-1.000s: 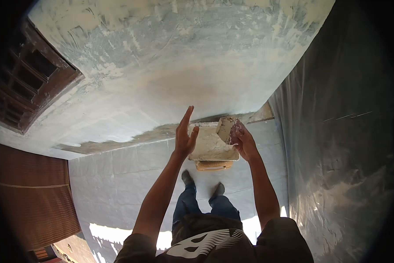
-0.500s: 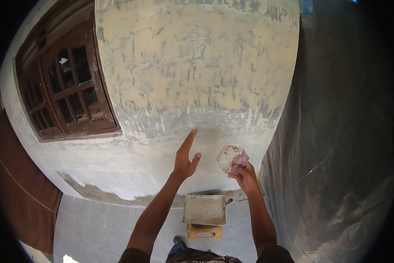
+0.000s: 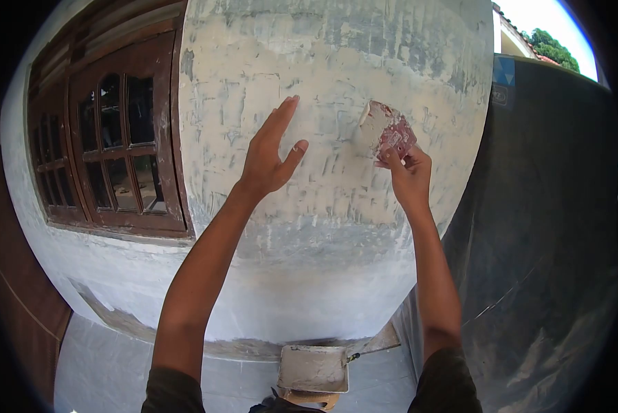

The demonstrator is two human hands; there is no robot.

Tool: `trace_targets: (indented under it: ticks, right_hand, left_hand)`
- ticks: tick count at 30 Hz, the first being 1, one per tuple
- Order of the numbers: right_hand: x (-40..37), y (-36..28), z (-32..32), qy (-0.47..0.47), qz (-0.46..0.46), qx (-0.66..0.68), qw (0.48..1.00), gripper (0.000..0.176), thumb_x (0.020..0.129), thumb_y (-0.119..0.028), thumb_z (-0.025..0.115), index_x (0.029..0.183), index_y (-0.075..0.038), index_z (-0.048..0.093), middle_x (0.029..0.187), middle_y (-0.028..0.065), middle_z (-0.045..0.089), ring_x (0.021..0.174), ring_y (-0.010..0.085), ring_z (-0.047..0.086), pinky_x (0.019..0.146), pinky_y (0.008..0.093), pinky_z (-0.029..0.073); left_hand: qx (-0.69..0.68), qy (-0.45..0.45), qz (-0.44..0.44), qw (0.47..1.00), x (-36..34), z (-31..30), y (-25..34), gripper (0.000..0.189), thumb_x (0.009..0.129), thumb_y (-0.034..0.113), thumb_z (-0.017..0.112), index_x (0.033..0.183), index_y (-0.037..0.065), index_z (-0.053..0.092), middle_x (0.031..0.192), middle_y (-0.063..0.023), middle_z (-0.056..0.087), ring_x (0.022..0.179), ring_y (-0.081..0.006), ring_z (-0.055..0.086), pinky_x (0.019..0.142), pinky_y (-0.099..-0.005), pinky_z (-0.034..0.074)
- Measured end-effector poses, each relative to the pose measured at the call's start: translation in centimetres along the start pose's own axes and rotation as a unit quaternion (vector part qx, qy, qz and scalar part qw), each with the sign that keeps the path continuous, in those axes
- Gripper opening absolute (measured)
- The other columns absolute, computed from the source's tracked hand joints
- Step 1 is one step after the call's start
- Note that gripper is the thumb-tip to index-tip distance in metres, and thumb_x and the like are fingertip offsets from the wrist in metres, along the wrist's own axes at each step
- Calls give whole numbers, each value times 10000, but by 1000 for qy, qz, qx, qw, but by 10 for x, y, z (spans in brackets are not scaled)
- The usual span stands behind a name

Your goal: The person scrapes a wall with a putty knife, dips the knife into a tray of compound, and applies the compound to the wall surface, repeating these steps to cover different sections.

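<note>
My right hand (image 3: 410,180) pinches the lower edge of a reddish scraper (image 3: 388,132) caked with pale putty. The scraper is at or close to the patchy cream and grey wall (image 3: 322,186); whether it touches cannot be told. To its left, my left hand (image 3: 273,153) is raised with fingers stretched out and thumb apart, holding nothing. A rectangular tray (image 3: 313,369) of pale putty is low down by the foot of the wall, on a yellowish stool (image 3: 310,398).
A brown wooden window (image 3: 120,144) with dark panes is on the left. Dark plastic sheeting (image 3: 543,206) hangs along the right side. Grey sheeting (image 3: 233,385) covers the floor. A tool with a dark handle (image 3: 352,358) lies at the tray's right edge.
Both hands have risen up the wall, the right one with the scraper still in it. The view has tilted upward, so the tray appears lower and sky shows at the top right.
</note>
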State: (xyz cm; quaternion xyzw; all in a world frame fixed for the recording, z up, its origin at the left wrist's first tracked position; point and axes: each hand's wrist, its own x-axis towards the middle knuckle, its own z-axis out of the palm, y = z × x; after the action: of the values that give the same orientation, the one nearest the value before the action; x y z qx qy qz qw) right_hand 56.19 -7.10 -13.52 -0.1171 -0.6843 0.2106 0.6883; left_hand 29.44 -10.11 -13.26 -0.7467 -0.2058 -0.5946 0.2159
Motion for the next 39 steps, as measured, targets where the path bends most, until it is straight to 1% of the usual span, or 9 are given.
trace_targets:
  ticks: [6,8,11,12,27,30,35,37,39]
  right_hand:
    - [111,-11,58,31,-200,-302,932,197,845,11,626,1020,55,702,784,124,579,709,228,588,680,342,540]
    - [138,-4,72,28,-300,-396,868,283,801,12,631,1073,23,709,837,155,617,793,316,596,750,380,526]
    - [173,7,90,36,-411,-471,780,358,813,4,654,1168,1,694,839,116,606,800,274,562,765,366,503]
    - [182,12,94,29,-407,-496,767,392,787,-24,669,1179,-33,680,980,134,676,959,313,593,836,401,529]
    - [220,40,113,43,-369,-587,719,400,788,-22,675,1187,-23,672,1089,89,691,1003,294,599,836,393,551]
    - [217,46,113,45,-411,-573,708,273,777,5,594,1034,-23,683,993,85,687,988,297,616,753,407,580]
    - [203,50,112,25,-403,-568,717,274,765,11,595,1023,3,689,963,102,687,967,299,623,746,400,579]
    - [196,52,111,20,-404,-569,716,273,765,10,598,1022,13,688,958,107,688,964,299,625,742,396,579]
    - [189,54,110,14,-400,-571,717,292,764,4,606,1045,24,682,951,110,690,965,294,625,732,387,579]
  left_hand:
    - [67,19,64,996,65,-41,-61,593,966,254,595,1466,-11,416,1470,-248,470,1387,-395,429,1166,-445,320]
    - [76,19,71,994,81,-55,-76,591,969,264,592,1467,-4,419,1467,-250,473,1382,-396,435,1162,-444,325]
    - [83,36,100,991,99,-69,-100,589,973,294,584,1468,15,430,1457,-252,484,1367,-401,451,1153,-443,337]
    - [85,37,104,990,103,-75,-104,589,973,300,583,1468,17,432,1455,-252,487,1366,-402,454,1150,-441,340]
    - [116,40,159,980,122,-101,-137,552,968,225,493,1483,35,433,1481,-196,490,1400,-353,433,1183,-429,282]
    - [114,42,160,980,123,-98,-140,548,971,229,489,1484,44,436,1484,-190,488,1401,-353,432,1184,-428,281]
    - [119,31,178,976,127,-97,-140,546,976,239,483,1487,53,437,1488,-185,486,1405,-353,427,1186,-426,277]
    - [131,4,155,979,129,-99,-140,642,962,305,501,1475,-56,362,1479,-297,432,1390,-443,401,1166,-470,300]
    - [126,7,158,979,132,-96,-138,633,958,288,505,1468,-61,370,1468,-305,439,1382,-446,410,1163,-469,305]
